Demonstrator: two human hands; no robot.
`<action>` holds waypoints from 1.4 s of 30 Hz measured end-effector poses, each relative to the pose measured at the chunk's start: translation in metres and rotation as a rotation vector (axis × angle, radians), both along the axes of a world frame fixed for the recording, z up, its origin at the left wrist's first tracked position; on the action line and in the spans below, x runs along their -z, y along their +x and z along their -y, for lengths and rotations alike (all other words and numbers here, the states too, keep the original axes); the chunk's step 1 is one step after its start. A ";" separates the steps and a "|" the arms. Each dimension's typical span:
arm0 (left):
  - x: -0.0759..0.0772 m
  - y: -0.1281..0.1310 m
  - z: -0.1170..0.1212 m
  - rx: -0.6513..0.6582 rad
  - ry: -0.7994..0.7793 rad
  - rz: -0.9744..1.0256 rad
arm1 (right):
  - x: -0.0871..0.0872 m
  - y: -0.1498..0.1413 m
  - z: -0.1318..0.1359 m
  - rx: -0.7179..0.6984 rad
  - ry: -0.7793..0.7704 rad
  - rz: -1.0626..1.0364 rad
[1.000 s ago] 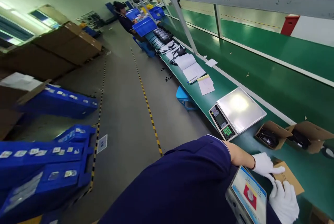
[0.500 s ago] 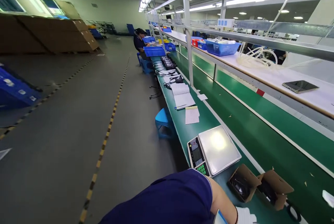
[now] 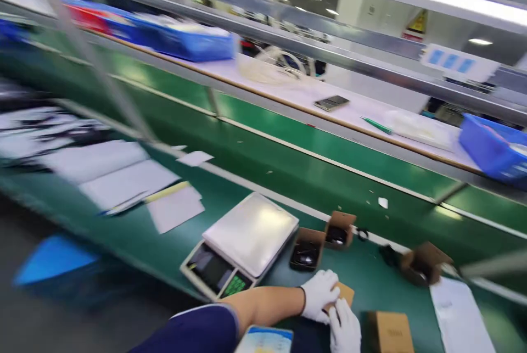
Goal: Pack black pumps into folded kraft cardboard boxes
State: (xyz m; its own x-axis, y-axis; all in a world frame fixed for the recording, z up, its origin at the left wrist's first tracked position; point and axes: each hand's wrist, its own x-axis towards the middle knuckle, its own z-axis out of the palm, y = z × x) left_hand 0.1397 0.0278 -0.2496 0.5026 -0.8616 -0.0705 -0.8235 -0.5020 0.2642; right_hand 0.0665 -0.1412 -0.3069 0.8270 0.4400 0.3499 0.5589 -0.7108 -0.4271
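Nearest, your gloved right hand [image 3: 346, 328] touches a small cardboard box [image 3: 345, 292] over the green bench [image 3: 368, 273]; whether it grips, I cannot tell. A brown carton [image 3: 394, 333] stands to its right. Your left hand [image 3: 320, 295] grasps the small cardboard box from the left. Beyond, two open boxes [image 3: 312, 235] stand beside the scale [image 3: 252, 232]. Farthest, a phone [image 3: 331, 102] lies on the shelf [image 3: 304, 91].

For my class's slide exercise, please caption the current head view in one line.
Left hand and right hand, both gloved, on a small box near a scale on a green bench.
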 end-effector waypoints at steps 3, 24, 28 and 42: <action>0.008 0.010 0.004 -0.002 0.049 -0.033 | 0.009 -0.019 0.003 0.263 -0.121 -0.005; 0.014 0.024 0.015 -0.042 0.083 0.064 | -0.054 0.002 -0.002 0.406 -0.286 -0.162; -0.005 0.021 0.025 -0.008 -0.016 -0.174 | -0.083 0.007 0.017 0.378 -0.396 -0.203; -0.036 -0.004 -0.054 -0.538 -0.297 0.041 | -0.070 0.062 0.120 0.434 -0.414 -0.660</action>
